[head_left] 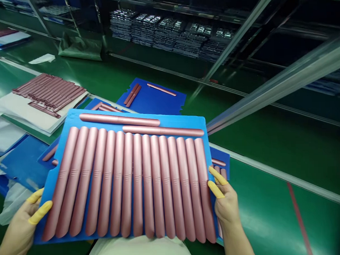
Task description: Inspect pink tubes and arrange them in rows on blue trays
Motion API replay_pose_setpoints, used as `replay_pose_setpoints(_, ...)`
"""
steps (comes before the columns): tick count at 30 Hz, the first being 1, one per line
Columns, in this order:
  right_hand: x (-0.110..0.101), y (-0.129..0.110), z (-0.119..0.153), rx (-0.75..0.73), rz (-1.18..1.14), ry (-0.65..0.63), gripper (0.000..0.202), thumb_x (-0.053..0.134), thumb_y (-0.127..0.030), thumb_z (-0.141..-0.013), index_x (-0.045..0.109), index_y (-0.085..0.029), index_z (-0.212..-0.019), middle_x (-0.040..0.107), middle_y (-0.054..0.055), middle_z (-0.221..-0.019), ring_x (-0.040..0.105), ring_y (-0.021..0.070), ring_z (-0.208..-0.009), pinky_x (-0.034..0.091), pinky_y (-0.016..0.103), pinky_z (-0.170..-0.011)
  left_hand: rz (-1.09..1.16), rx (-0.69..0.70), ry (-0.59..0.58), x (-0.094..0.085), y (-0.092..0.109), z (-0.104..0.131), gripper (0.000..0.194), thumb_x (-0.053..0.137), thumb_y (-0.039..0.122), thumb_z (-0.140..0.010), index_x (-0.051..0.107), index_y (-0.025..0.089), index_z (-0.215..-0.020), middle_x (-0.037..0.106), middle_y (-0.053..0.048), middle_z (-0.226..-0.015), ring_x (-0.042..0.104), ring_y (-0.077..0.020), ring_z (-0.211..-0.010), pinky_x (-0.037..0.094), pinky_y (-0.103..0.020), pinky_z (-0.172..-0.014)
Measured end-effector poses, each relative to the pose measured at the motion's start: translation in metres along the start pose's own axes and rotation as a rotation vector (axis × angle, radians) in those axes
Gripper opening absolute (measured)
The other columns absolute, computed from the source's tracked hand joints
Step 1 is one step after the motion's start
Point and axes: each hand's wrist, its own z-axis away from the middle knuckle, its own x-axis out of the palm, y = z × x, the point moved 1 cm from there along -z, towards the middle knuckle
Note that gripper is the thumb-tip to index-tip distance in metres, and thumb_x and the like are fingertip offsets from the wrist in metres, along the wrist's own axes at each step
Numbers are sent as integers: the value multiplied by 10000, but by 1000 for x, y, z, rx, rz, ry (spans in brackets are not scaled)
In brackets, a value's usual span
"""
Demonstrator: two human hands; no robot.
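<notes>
Between my two hands is a blue plastic sheet (183, 122), held up in front of me and tilted toward me. Side by side across it lies a row of several pink metallic rounded strips (138, 180), with fine line marks near their middles. Two more pink strips (119, 119) lie crosswise along the sheet's far edge. My left hand (29, 214), in yellow finger cots, pinches the lower left edge. On the right edge, my right hand (225, 196) grips with yellow-covered thumb and finger; its other fingers are partly hidden.
Left, a stack of dark pink strips (48, 91) lies on white sheets (44, 122). Beyond the held sheet, another blue sheet (160, 101) carries a few strips. A metal post (277, 79) slants across the right. Shelves at the back hold stacked silvery trays (161, 31).
</notes>
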Motion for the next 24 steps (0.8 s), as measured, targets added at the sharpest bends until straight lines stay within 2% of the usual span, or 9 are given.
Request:
replay_pose_setpoints(2,-4,6,1,17,-14,28,463,680,-391,-679,637,-260,-1121,594,77,-1245,458,291,-1240,309,491,-1067,79,-26,-63,0,-2,1,665,838,453,-441,585,328,-1044,734,67,-899,641,-230,-978,551,-183,-691)
replay_pose_setpoints(5,-6,10,0,47,-30,77,461,701,-392,-640,660,-262,-1080,587,72,-1254,426,300,-1264,285,483,-1085,96,8,-119,4,3,7,665,829,398,-504,560,296,-1103,730,38,-943,634,-239,-994,549,-220,-762)
replay_pose_setpoints(8,-5,10,-1,55,-25,106,463,701,-394,-628,667,-262,-1070,569,71,-1276,387,297,-1293,259,472,-1102,77,45,-156,8,8,11,673,807,403,-549,541,249,-1147,724,-6,-978,644,-256,-962,559,-259,-756)
replay_pose_setpoints(11,-2,7,-5,35,26,119,460,679,-421,-640,664,-270,-1074,539,61,-1311,345,290,-1320,224,460,-1118,69,66,-144,11,12,10,621,787,406,-589,549,229,-1135,715,-19,-1009,646,-221,-958,545,-211,-753)
replay_pose_setpoints(16,0,-3,-20,80,29,125,570,710,-454,-598,643,-209,-1107,589,75,-1241,440,306,-1242,242,491,-1102,80,89,-171,20,27,7,614,786,405,-594,562,231,-1140,713,-16,-1018,650,-188,-938,539,-177,-732)
replay_pose_setpoints(21,0,-9,-34,135,-42,133,640,764,-430,-546,636,-162,-1113,588,97,-1236,468,291,-1208,288,420,-1090,104,139,-231,27,45,10,620,765,363,-637,534,243,-1199,703,-15,-1057,662,-193,-897,560,-202,-689)
replay_pose_setpoints(24,0,-6,-37,159,-71,135,661,768,-436,-525,635,-158,-1110,587,103,-1239,467,296,-1213,282,411,-1093,109,178,-248,26,52,14,600,750,329,-667,514,254,-1213,693,0,-1081,657,-163,-909,544,-160,-703)
